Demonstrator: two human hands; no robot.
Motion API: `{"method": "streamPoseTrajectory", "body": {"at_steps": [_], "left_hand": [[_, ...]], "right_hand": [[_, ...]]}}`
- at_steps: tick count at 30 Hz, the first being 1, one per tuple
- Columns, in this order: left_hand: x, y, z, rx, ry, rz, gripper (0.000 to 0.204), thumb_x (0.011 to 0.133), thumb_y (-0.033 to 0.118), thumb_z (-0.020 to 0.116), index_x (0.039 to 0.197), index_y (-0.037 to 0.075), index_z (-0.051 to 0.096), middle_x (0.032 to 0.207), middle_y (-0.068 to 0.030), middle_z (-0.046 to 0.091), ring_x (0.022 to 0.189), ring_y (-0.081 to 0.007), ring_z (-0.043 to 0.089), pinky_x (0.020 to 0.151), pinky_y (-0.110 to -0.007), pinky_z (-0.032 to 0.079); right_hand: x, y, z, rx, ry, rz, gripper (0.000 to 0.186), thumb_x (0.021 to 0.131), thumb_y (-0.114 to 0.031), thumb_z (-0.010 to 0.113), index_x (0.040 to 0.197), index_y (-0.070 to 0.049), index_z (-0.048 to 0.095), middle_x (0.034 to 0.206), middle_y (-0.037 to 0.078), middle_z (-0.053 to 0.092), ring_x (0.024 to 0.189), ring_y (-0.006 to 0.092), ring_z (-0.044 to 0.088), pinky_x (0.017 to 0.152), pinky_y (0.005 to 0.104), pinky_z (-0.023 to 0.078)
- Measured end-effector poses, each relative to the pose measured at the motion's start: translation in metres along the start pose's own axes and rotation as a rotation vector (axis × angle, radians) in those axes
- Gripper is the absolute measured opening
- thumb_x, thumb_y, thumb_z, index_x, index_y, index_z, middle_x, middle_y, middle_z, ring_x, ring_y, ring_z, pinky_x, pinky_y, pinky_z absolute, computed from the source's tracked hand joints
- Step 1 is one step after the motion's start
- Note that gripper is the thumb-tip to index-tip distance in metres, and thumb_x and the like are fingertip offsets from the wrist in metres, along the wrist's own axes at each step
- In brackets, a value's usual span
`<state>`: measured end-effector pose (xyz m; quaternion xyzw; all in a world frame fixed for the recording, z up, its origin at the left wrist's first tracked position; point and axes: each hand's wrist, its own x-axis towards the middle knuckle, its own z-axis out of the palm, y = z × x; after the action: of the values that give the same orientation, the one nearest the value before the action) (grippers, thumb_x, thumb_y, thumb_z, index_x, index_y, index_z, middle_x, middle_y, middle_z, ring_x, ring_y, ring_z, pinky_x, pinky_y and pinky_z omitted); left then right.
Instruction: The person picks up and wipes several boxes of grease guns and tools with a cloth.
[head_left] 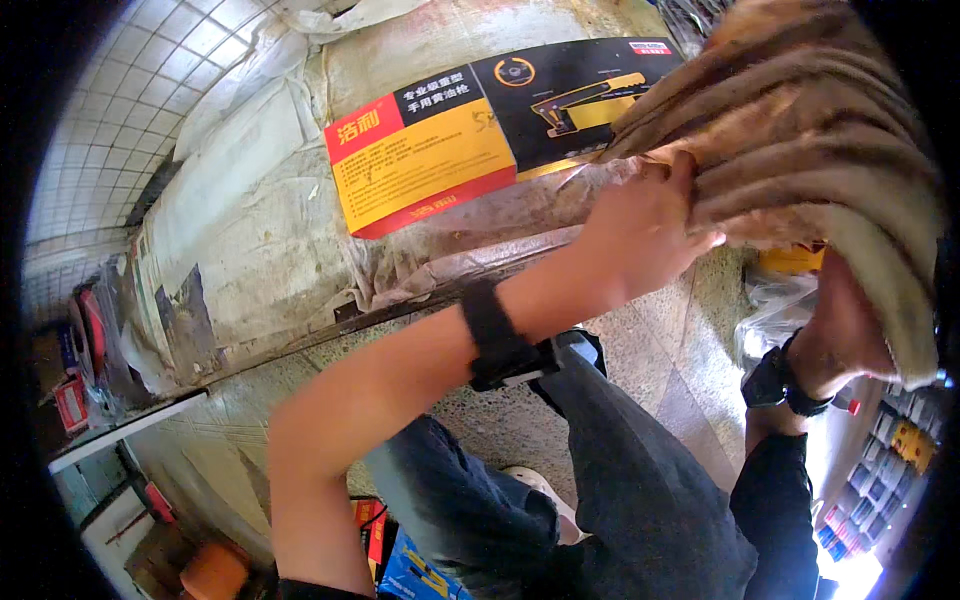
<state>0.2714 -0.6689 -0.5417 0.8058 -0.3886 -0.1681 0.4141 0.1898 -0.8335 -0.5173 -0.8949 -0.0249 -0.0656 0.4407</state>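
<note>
A brown striped cloth [800, 130] hangs in folds at the upper right. My left hand [640, 235] reaches across from the lower left with its fingers closed on the cloth's near edge. The cloth covers most of my right hand [845, 315]; only its lower part and the wrist show, and its fingers are hidden. Just beyond my left hand lies a long yellow, red and black box [430, 150] with a picture of a lever-handled tool on it. The cloth overlaps the box's right end.
The box rests on a worn, pale, sheet-covered surface [260, 250] with a straight near edge. Below are my legs in dark trousers [640, 460] over a speckled floor [470, 430]. Clear plastic wrap [775, 310] and small packages [880, 470] are at right, an orange object [215, 572] at lower left.
</note>
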Motion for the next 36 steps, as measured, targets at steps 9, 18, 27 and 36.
{"method": "streamPoseTrajectory", "body": {"at_steps": [9, 18, 27, 36], "left_hand": [[-0.037, -0.03, -0.067, -0.789, 0.299, -0.074, 0.019, 0.081, 0.004, 0.047, 0.1, 0.001, 0.044, 0.071, -0.0172, 0.055, 0.06, -0.0284, 0.058, 0.051, -0.037, 0.047], [-0.048, -0.087, -0.119, 0.189, 0.333, -0.077, 0.026, 0.084, 0.005, 0.047, 0.109, -0.002, 0.048, 0.087, -0.0146, 0.058, 0.073, -0.0272, 0.059, 0.064, -0.035, 0.049], [-0.039, -0.085, -0.071, 0.537, 0.278, 0.069, 0.021, 0.08, 0.012, 0.055, 0.095, -0.002, 0.051, 0.091, -0.0212, 0.056, 0.096, -0.0339, 0.052, 0.093, -0.04, 0.036], [-0.091, -0.069, -0.099, 0.59, 0.092, -0.023, 0.028, 0.083, 0.013, 0.052, 0.106, -0.002, 0.049, 0.099, -0.0218, 0.054, 0.098, -0.0391, 0.05, 0.083, -0.045, 0.042]], "right_hand": [[0.041, 0.02, 0.024, -0.401, -0.002, -0.087, 0.046, 0.088, -0.037, 0.043, 0.124, -0.007, 0.045, 0.125, 0.014, 0.048, 0.115, 0.0261, 0.047, 0.098, 0.0411, 0.036], [0.156, 0.147, 0.068, -1.029, 0.227, 0.163, 0.047, 0.087, -0.041, 0.043, 0.124, -0.014, 0.048, 0.127, 0.01, 0.048, 0.118, 0.0254, 0.044, 0.101, 0.0415, 0.031], [0.129, 0.081, 0.094, -0.458, -0.049, -0.287, 0.045, 0.078, -0.03, 0.059, 0.115, -0.007, 0.05, 0.117, 0.013, 0.053, 0.108, 0.0261, 0.051, 0.092, 0.0375, 0.041], [0.109, 0.035, 0.101, -0.475, -0.193, -0.498, 0.045, 0.069, -0.025, 0.07, 0.105, -0.004, 0.054, 0.103, 0.014, 0.055, 0.096, 0.0263, 0.054, 0.083, 0.037, 0.045]]}}
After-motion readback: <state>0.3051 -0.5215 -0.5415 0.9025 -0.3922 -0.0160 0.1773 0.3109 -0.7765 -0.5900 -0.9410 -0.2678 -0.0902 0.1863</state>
